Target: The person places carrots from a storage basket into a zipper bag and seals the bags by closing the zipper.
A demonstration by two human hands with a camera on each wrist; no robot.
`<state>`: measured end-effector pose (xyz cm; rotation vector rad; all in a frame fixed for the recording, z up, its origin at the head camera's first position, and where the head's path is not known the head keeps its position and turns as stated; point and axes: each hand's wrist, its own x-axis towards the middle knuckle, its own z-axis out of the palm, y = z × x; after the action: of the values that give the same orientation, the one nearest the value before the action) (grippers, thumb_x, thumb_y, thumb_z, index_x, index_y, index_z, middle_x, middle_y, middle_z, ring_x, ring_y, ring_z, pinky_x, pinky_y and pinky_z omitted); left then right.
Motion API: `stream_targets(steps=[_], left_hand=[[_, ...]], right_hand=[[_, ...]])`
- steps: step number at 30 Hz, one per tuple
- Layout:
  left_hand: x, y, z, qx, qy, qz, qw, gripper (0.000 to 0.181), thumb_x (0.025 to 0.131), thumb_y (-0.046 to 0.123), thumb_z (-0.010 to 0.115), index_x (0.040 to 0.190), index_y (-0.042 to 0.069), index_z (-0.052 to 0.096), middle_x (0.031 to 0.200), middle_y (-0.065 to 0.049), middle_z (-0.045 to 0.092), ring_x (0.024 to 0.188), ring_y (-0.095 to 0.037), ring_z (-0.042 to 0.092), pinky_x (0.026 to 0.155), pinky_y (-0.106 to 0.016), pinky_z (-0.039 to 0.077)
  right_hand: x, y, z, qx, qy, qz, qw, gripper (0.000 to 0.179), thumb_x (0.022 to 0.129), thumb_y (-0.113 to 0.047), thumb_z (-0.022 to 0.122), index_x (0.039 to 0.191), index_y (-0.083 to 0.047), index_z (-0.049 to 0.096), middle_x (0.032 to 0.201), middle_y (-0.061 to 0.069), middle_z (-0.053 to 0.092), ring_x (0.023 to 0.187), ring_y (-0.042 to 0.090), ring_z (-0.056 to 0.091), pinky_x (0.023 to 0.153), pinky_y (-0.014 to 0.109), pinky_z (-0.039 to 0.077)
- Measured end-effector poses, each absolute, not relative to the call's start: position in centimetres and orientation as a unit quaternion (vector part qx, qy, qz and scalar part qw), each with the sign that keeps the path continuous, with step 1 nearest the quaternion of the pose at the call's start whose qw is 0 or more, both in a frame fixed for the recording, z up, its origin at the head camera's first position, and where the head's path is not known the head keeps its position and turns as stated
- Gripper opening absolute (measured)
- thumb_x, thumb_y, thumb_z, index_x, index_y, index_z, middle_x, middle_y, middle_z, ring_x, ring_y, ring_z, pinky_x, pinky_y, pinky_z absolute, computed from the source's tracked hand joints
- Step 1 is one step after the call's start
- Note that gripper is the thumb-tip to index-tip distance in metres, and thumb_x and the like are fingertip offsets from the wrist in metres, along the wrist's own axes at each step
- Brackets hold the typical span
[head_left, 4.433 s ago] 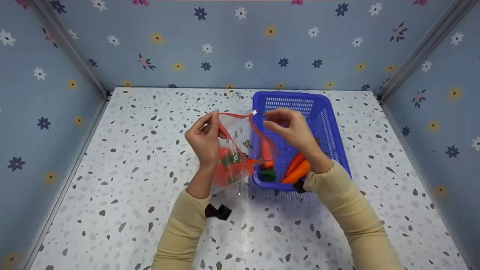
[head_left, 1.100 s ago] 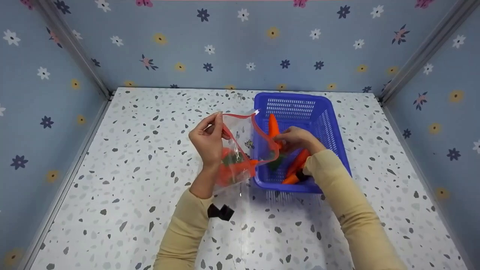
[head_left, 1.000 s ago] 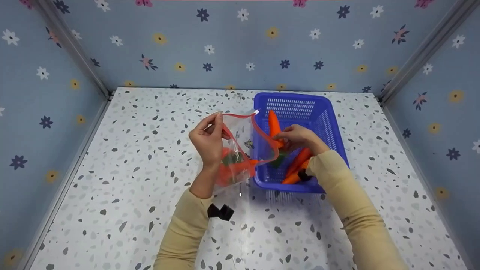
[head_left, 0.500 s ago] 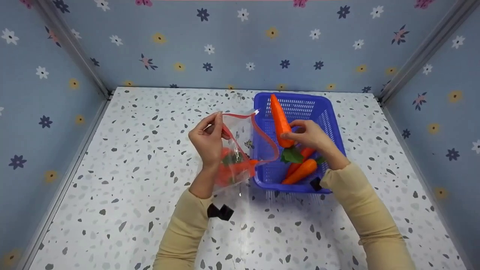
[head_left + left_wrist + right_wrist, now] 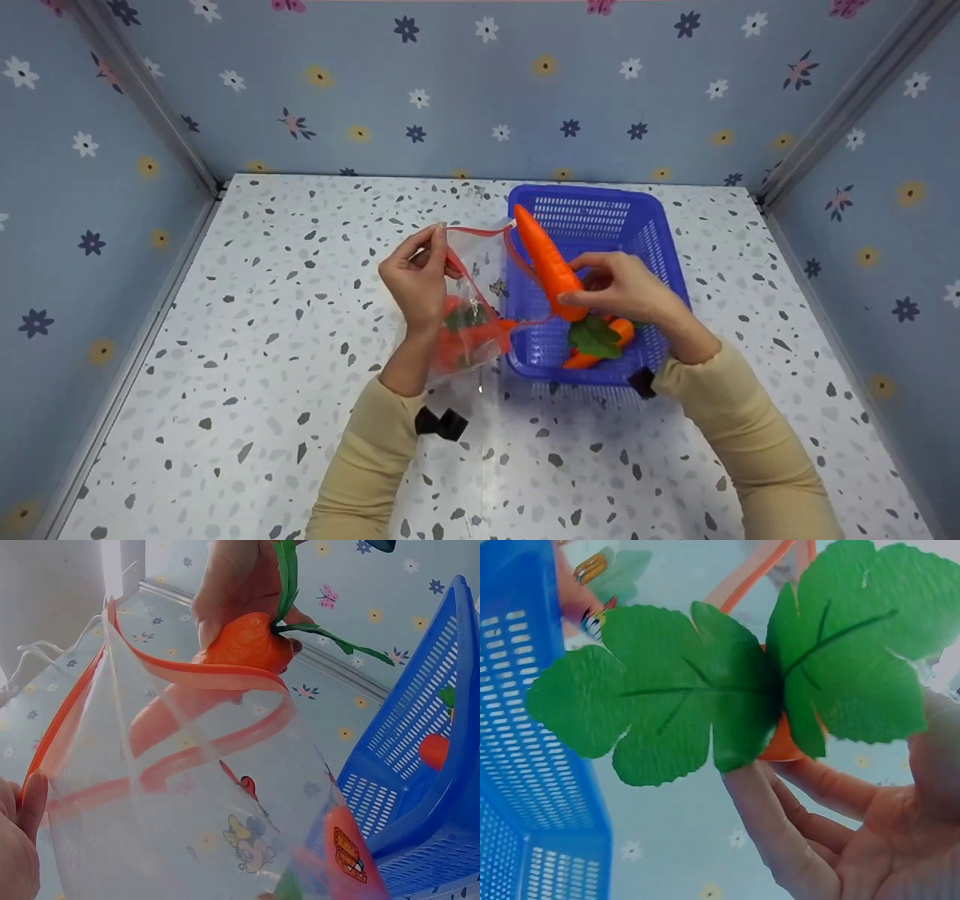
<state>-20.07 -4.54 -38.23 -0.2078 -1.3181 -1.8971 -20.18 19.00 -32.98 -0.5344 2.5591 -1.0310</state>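
Bag edge, red zip band, is pinched by the left hand [image 5: 416, 277], thumb against fingers. Clear bag [image 5: 474, 262] is held with its mouth spread. An orange carrot [image 5: 546, 259] is gripped near its leafy end by the right hand [image 5: 626, 286], thumb on one side, fingers on the other; green leaves [image 5: 682, 697] are seen hanging off that end. Carrot is held tilted over the right edge of the bag mouth, the blue basket [image 5: 581, 216] beneath; in the left wrist view its tapered part is seen through bag film, but whether the tip is inside cannot be told. Red, orange and green contents [image 5: 465, 337] are seen in the bag, blurred by film. Another carrot [image 5: 624, 330] is left in the basket, partly covered by the leaves. Basket is set on a speckled table [image 5: 225, 375].
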Motion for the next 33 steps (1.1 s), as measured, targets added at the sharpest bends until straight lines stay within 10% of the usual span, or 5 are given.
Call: stream_targets(steps=[24,33], left_hand=[[-20.2,-4.6,-38.8,-0.078,-0.526,-0.752,0.389,0.015,0.081,-0.001,0.06,0.088,-0.014,0.064,0.065,-0.015,0.06,0.038,-0.016,0.05,0.036,-0.025,0.045],[-24.2,-5.2,-44.6,-0.097,-0.528,-0.735,0.414,0.015,0.082,0.009,0.063,0.094,0.002,0.068,0.066,-0.016,0.058,0.037,-0.023,0.049,0.032,-0.033,0.044]], right_hand=[[-20.8,15.4,-31.0,-0.256,0.909,-0.25,0.214,0.042,0.076,-0.033,0.068,0.11,-0.008,0.062,0.074,0.005,0.06,0.058,0.016,0.054,0.054,0.025,0.048],[-21.3,14.3,-30.9,-0.239,0.915,-0.284,0.16,0.036,0.078,-0.032,0.067,0.106,-0.009,0.064,0.082,0.006,0.061,0.067,0.018,0.054,0.06,0.027,0.048]])
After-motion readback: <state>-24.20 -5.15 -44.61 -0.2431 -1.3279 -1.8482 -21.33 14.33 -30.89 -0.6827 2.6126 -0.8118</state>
